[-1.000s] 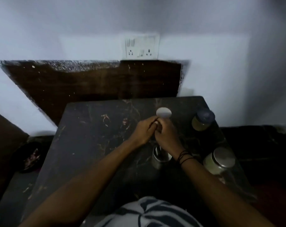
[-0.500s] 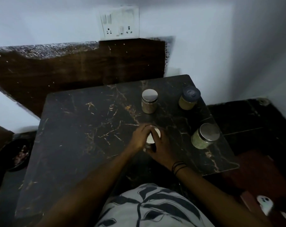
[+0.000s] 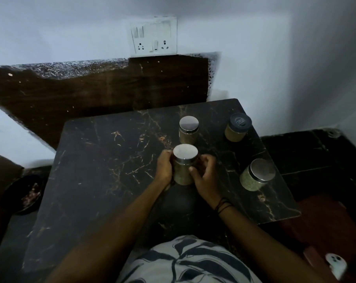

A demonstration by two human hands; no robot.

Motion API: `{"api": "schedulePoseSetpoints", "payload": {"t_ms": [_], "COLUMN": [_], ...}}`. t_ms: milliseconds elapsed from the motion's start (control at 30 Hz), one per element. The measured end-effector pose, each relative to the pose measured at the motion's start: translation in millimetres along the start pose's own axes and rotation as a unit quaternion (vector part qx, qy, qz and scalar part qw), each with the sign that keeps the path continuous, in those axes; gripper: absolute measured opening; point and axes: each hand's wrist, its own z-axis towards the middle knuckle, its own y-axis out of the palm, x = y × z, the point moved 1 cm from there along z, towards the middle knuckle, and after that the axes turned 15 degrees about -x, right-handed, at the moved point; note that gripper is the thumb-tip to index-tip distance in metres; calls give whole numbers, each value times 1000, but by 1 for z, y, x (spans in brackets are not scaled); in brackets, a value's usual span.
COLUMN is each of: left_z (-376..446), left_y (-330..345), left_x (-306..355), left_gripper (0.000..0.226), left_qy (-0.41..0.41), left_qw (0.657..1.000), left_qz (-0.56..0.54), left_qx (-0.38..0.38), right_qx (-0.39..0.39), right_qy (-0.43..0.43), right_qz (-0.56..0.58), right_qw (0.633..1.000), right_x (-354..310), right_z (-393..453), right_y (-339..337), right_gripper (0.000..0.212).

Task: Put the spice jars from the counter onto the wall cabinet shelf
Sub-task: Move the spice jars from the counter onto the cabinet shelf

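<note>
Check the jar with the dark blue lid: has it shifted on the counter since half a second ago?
No. The blue-lidded jar stands at the same far right corner of the counter, right of the steel-lidded jar, as before; only the camera moved.

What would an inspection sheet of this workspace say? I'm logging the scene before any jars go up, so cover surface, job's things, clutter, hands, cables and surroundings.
Surface: dark marble counter with pale veins, dimly lit.
Job's things: four jars on the counter. The held jar has a steel lid; a second steel-lid jar stands behind it; a dark-lid jar stands at the far right; a wide steel-lid jar stands near the right edge. No cabinet shelf in view.
Clutter: nothing seen on the counter.
Hands: left hand and right hand each have a grip on the held jar's sides.
Cables: nothing seen.
Surroundings: wall socket panel above a brown backsplash; dark bowl low on the left.
</note>
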Motion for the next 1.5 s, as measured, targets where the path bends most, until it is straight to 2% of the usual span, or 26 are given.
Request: {"api": "schedulePoseSetpoints", "payload": {"t_ms": [67,133,200,333,500,567,667,733,867,933,1033,1167,1333,1500], "left_z": [3,2,1,-1,-7,-8,-5,-4,-2,-4,-7,-15,-32,-52], "left_y": [-7,-10,-11,-16,-17,-18,-18,-16,-1,9,22,37,52,72], "left_x": [5,8,9,9,17,20,30,45,105,149,221,303,385,456], "left_gripper": [19,16,16,23,54,50,31,29,48,52,43,37,41,36], "left_qy": [22,24,22,9,-1,11,41,65,129,179,249,324,384,455], "left_qw": [1000,998,995,992,992,993,993,991,984,975,960,937,919,887], "left_qz": [8,-38,-78,-85,-74,-86,-98,-103,-99,-92,-77,-70,-3,32], "left_qx": [-18,-39,-61,-88,-97,-83,-60,-63,-78,-90,-106,-112,-94,-76], "right_qx": [14,32,47,-17,-95,-99,-99,-104,-92,-81,-61,-65,-68,-49], "right_qy": [-1,0,7,38,50,53,36,25,-22,-64,-136,-214,-283,-357], "right_qz": [25,30,53,158,208,218,224,221,267,303,308,261,156,92], "right_qw": [1000,999,997,986,972,969,969,969,959,947,939,939,944,928], "right_x": [-10,-20,-27,-36,-38,-41,-56,-71,-120,-158,-228,-311,-385,-458], "right_z": [8,17,24,26,26,28,35,42,64,77,93,105,115,123], "right_y": [-1,-3,-5,-4,0,2,1,-2,-10,-15,-26,-43,-62,-84], "right_gripper": [37,19,13,22,24,24,32,37,40,31,12,10,17,28]}}
